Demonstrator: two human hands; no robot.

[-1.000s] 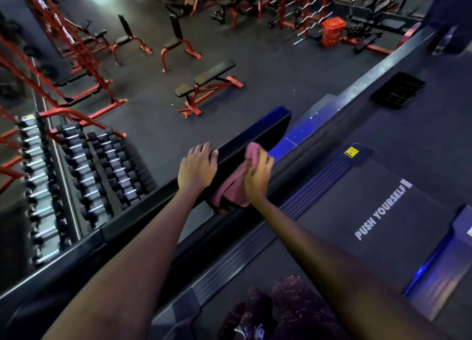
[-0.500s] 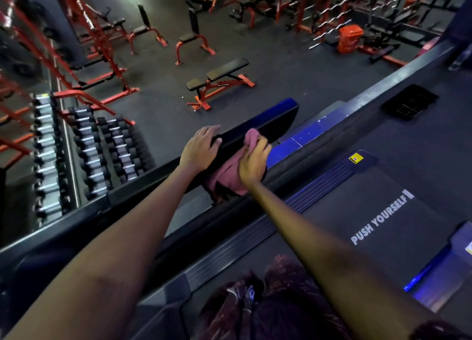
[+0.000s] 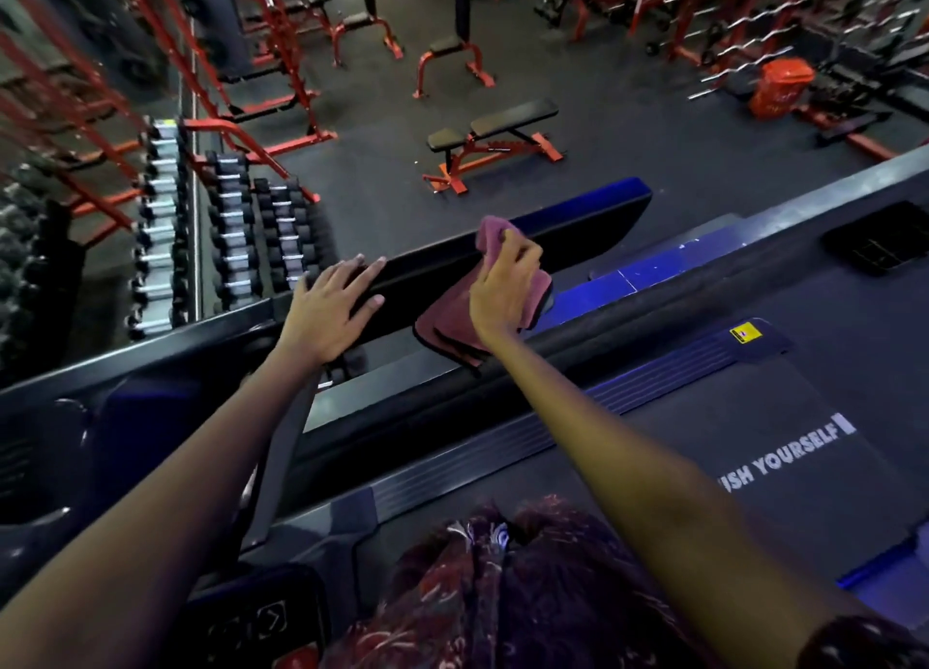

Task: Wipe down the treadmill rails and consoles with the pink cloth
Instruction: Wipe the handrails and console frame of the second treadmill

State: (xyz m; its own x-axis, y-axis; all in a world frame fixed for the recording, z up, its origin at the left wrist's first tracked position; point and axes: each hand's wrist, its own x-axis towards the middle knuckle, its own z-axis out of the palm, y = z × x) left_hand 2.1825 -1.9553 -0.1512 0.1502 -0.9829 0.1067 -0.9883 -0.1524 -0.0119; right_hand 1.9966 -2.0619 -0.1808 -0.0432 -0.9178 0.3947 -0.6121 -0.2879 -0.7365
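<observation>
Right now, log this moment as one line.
wiping rail | right hand grips pink cloth on treadmill rail | left hand flat on rail

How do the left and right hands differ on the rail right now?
The left hand lies flat with straight, spread fingers and holds nothing; the right hand curls its fingers round the pink cloth. The left hand sits nearer along the rail; the right sits farther along. Both rest on the same dark rail.

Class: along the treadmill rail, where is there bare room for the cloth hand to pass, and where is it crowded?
Bare rail runs beyond the pink cloth to its blue end. Crowded the other way: the left hand rests flat on the rail, beside the right hand gripping the cloth.
</observation>
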